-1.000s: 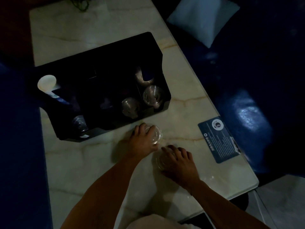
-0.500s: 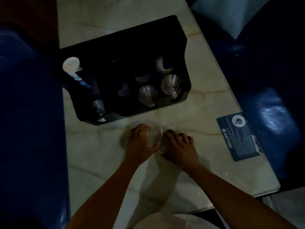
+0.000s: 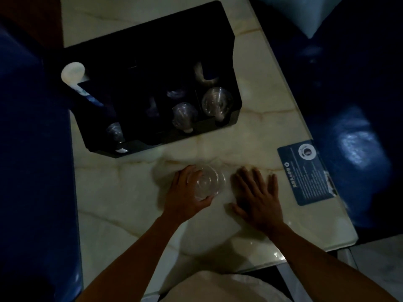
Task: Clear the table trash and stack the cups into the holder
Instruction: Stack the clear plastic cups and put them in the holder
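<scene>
My left hand [image 3: 185,192] grips a clear plastic cup [image 3: 208,182] standing on the marble table [image 3: 122,192], just in front of the black holder [image 3: 152,51]. Flat on the table to the cup's right lies my right hand [image 3: 257,197], fingers spread and holding nothing. Inside the holder, clear cups lie in the front compartments: one at the right [image 3: 216,102], one in the middle [image 3: 184,115] and one at the left [image 3: 114,131]. A white cup stack [image 3: 73,73] sticks out at the holder's left side.
A blue printed card [image 3: 307,171] lies near the table's right edge. Dark blue seats flank the table on both sides. A pale cushion [image 3: 305,12] rests on the right seat at the back. The table's near edge is close to my body.
My right hand has let go and moved right, spreading flat on the table. The two cups that were held apart now look like one stack in my left hand. The view shifted left.
</scene>
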